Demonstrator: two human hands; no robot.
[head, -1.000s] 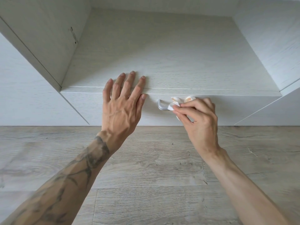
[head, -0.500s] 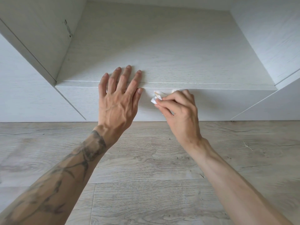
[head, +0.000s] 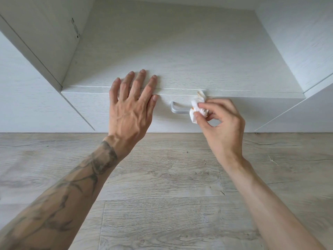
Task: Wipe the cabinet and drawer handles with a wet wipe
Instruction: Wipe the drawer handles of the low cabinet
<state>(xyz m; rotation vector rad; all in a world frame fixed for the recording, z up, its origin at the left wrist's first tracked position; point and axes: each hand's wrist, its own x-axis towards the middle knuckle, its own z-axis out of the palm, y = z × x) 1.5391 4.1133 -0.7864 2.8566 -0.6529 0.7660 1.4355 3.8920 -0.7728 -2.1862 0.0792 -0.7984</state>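
our left hand (head: 129,112) lies flat and wide open on the white wood-grain drawer front (head: 86,109). its four fingers are spread and reach over the top edge onto the white surface (head: 180,51) above, and the thumb rests on the front just left of the drawer handle (head: 178,110). the handle is a brushed silver bar mounted near the top of the drawer front. we can see its left bend and a short stretch of bar; its right end is hidden. our right hand (head: 221,127) pinches a crumpled wet wipe (head: 197,107) between thumb and curled fingers. the wipe is white with orange-brown stains and is bunched against the bar where it disappears. below the drawer lies pale wood-plank flooring (head: 162,177), and both our bare forearms reach in over it, the left one tattooed.
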